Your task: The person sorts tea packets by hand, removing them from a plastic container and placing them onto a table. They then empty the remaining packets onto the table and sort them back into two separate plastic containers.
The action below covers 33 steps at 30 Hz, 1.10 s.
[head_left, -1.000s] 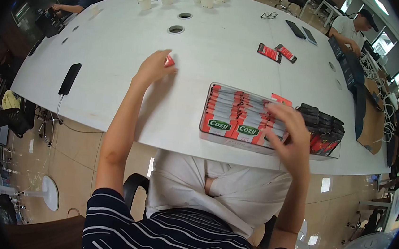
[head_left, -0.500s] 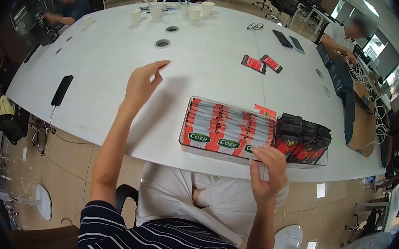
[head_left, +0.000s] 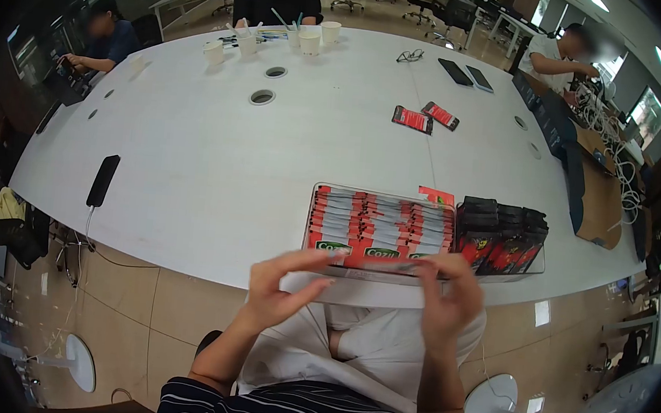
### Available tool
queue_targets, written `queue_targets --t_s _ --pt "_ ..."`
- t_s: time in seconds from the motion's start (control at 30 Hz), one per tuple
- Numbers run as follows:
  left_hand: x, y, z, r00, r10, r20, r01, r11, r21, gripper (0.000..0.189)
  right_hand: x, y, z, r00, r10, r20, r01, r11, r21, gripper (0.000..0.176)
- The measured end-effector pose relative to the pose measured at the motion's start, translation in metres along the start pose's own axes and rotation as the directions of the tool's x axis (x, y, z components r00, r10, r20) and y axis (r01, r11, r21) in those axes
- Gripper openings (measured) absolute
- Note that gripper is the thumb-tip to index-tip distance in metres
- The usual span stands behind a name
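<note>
A clear tray [head_left: 306, 228] near the table's front edge holds rows of red and white "Cozy" sachets [head_left: 380, 219]. Over its front edge, my right hand [head_left: 454, 300] pinches one end of a thin reddish sachet [head_left: 380, 264], blurred and seen nearly edge-on. My left hand [head_left: 280, 289] is at the sachet's other end, its thumb and index finger spread apart. Black and red packets [head_left: 501, 233] stand in the right part of the tray, beside my right hand. A loose red packet [head_left: 437, 195] sticks up behind the tray.
Two red and black packets [head_left: 413, 119] lie farther back on the white table [head_left: 192, 171]. Glasses [head_left: 410, 55], phones [head_left: 456, 72] and paper cups [head_left: 309, 43] are beyond. A phone [head_left: 103, 180] lies left, cardboard [head_left: 594, 198] and cables right. Other people sit around the table.
My left hand has come down and right from over the table to the tray's front. My right hand stays near the tray, and a reddish sachet now shows between the hands.
</note>
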State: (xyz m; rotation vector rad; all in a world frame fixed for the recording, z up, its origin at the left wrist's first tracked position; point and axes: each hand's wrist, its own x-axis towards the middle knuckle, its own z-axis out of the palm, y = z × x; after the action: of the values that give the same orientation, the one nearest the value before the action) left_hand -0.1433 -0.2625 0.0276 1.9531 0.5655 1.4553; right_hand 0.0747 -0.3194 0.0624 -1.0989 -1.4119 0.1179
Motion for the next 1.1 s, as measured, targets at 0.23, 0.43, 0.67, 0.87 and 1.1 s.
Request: queue_targets --t_s 0.23,0.43,0.67,0.87,1.1 --pt "-0.026 -0.026 -0.025 0.979 -0.115 -0.165 0.170 0.915 0.367 0.034 0.035 0.015 -0.053 0.979 0.044 0.198 0.037 0.920 -0.390 0.016" --pt "-0.032 -0.032 -0.020 0.984 -0.074 -0.162 0.155 0.802 0.577 0.030 0.050 0.028 -0.045 0.757 0.068 0.650 0.370 0.776 -0.511 0.030" --pt "-0.029 -0.032 -0.018 0.993 -0.054 -0.105 0.108 0.778 0.619 0.035 0.067 0.022 -0.017 0.702 0.209 0.681 0.388 0.689 -0.612 0.105" --pt "-0.018 -0.020 -0.027 0.989 -0.080 0.120 -0.015 0.772 0.636 0.057 0.073 0.033 -0.004 0.592 0.338 0.732 0.397 0.668 -0.629 0.129" --pt "-0.023 -0.029 -0.022 0.989 0.035 0.146 -0.130 0.680 0.721 0.055 0.078 0.024 -0.006 0.582 0.324 0.746 0.417 0.668 -0.616 0.124"
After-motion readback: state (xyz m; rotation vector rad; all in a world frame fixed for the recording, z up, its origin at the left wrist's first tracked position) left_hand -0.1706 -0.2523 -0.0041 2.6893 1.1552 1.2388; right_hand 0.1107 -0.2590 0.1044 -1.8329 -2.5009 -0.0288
